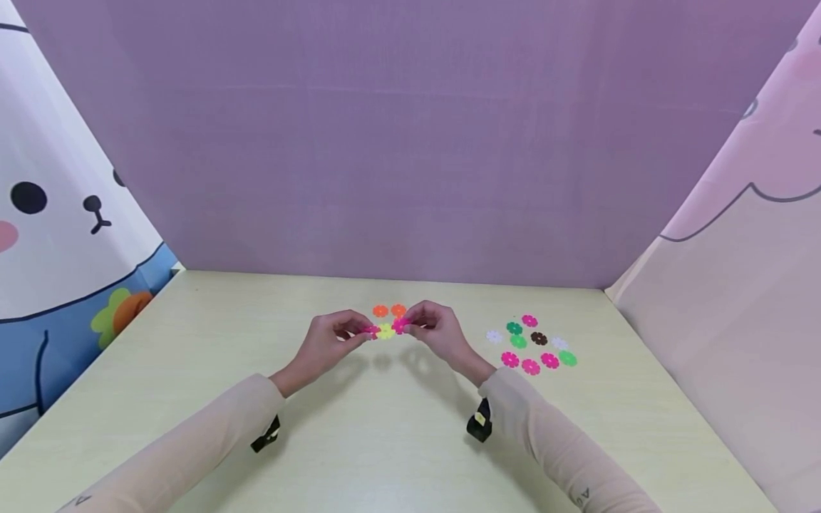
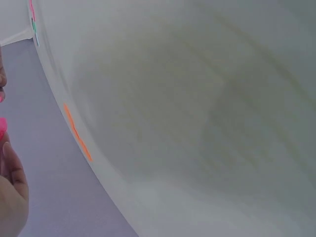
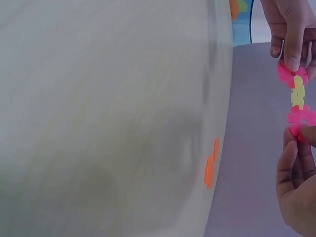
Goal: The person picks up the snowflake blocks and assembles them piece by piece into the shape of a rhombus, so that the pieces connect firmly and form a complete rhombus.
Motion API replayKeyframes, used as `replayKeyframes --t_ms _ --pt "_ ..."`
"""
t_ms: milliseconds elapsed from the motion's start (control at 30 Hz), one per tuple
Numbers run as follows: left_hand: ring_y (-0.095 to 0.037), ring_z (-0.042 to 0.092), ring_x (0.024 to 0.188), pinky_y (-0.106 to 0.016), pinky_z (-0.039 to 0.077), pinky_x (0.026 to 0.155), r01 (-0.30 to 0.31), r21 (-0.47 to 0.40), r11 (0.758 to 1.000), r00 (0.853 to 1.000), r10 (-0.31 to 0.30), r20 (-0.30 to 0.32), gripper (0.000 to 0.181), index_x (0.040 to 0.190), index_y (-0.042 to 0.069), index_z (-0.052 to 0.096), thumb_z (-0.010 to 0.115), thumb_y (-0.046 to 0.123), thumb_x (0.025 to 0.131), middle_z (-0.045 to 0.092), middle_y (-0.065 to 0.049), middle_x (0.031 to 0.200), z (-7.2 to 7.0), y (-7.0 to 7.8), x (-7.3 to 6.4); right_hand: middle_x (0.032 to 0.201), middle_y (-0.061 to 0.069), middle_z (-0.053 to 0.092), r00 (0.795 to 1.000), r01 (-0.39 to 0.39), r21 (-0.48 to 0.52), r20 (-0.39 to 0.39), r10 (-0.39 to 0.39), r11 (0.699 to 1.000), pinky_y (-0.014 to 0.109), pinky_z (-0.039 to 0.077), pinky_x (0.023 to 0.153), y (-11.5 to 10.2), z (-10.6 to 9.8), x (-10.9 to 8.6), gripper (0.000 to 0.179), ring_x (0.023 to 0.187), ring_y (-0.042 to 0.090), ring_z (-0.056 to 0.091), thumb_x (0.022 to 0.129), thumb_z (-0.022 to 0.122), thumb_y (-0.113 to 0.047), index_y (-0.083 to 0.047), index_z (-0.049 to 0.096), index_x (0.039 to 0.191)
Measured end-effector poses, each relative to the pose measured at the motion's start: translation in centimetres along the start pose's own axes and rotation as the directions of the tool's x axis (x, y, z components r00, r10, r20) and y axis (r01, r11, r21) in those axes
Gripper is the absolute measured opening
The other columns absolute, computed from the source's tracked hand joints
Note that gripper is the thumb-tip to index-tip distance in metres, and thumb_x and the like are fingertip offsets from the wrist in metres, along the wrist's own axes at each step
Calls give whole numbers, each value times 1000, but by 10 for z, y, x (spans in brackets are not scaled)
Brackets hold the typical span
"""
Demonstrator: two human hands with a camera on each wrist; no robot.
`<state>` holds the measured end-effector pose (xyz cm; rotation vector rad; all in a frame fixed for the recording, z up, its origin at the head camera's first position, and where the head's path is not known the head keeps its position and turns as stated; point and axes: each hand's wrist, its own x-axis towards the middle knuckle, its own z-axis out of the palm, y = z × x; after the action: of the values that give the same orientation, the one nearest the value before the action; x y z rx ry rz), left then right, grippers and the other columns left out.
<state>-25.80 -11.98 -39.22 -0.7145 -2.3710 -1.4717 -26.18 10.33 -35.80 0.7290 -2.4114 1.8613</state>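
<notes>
My left hand (image 1: 330, 338) pinches a pink flower-shaped plastic disc (image 1: 371, 330) between thumb and fingers. A second pink disc (image 3: 298, 116) is pinched by my right hand (image 1: 442, 335). Between the two sits a yellow notched disc (image 3: 297, 93), turned edge-on in the right wrist view, with its ends meeting both pink discs. This short row is held up above the table, and a shadow falls below it. Only part of the left hand (image 2: 12, 192) and a bit of pink show at the edge of the left wrist view.
Two orange discs (image 1: 380, 311) lie flat on the pale table (image 1: 385, 442) just beyond the hands. To the right is a loose spread of pink, green, white and brown discs, a brown one (image 1: 539, 338) among them. A purple cloth (image 1: 410, 142) rises behind the table.
</notes>
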Motion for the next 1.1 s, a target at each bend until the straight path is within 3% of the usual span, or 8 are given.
replayKeyframes --t_ms 300,533,633,900,1033,1100 --pt "-27 65 71 -22 53 60 55 -48 997 998 -56 -26 16 92 4 67 71 8 78 70 -11 86 1 4 0 92 31 62 1000 18 44 -18 -17 999 15 49 65 3 3 0 15 84 48 58 81 61 8 14 59 95" --pt "-16 63 67 -22 53 60 50 -54 997 998 -51 -19 15 92 -4 65 68 0 78 68 -18 86 -3 31 -4 90 31 63 999 24 32 -32 -23 999 16 50 63 0 4 -1 15 79 40 60 80 62 9 14 60 94" --pt "-17 64 67 -21 53 60 52 -67 996 998 -54 -23 14 92 -5 65 68 -1 78 68 -19 86 -3 35 -4 90 30 63 999 9 28 -39 -8 1000 16 50 63 -2 5 -1 15 77 34 61 80 62 9 13 61 94" --pt "-37 63 69 -24 53 59 15 -75 997 999 -18 -38 14 91 -6 65 68 -1 78 68 -20 84 -4 36 -4 88 29 63 999 34 0 -41 -34 999 16 49 62 -5 6 -3 14 74 34 60 79 62 9 13 61 92" --pt "-36 63 70 -25 53 59 31 -62 998 999 -32 -22 13 90 -5 65 68 0 78 68 -19 83 -6 36 -4 89 29 63 1000 27 -16 -4 -27 1000 15 48 62 -6 6 -4 14 75 35 59 80 61 9 14 59 93" --pt "-29 64 71 -24 53 59 42 -61 997 999 -43 -15 12 90 -2 65 69 3 79 69 -16 83 -4 27 -4 88 28 63 999 36 -21 14 -35 999 15 49 63 -1 6 -3 14 76 32 60 81 61 8 13 58 93"
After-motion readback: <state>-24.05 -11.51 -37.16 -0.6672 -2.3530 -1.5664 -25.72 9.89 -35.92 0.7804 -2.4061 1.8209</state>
